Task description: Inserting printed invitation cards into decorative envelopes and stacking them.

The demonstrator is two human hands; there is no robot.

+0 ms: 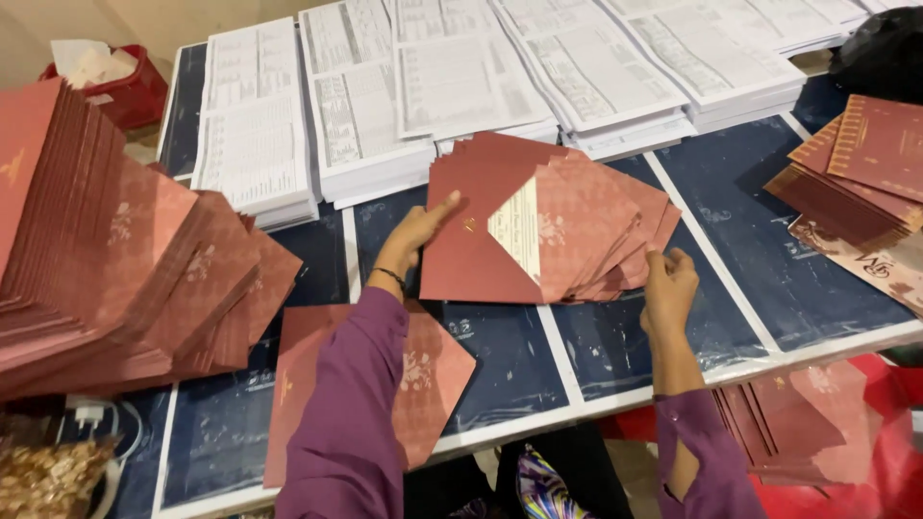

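Observation:
A fanned pile of dark red envelopes (577, 221) lies in the middle of the blue-covered table (731, 259). The top envelope (481, 240) has its flap open and a white card (522, 227) shows inside. My left hand (413, 234) rests against the left edge of that top envelope, fingers stretched. My right hand (668, 284) touches the lower right edge of the pile, fingers curled. Both arms wear purple sleeves. An open red envelope (433, 380) lies under my left forearm.
A tall leaning stack of red envelopes (115, 259) fills the left. Stacks of printed white sheets (461, 77) line the far side. More red cards (856, 163) lie at right, others (788, 423) below the table edge. A red basket (125, 82) sits far left.

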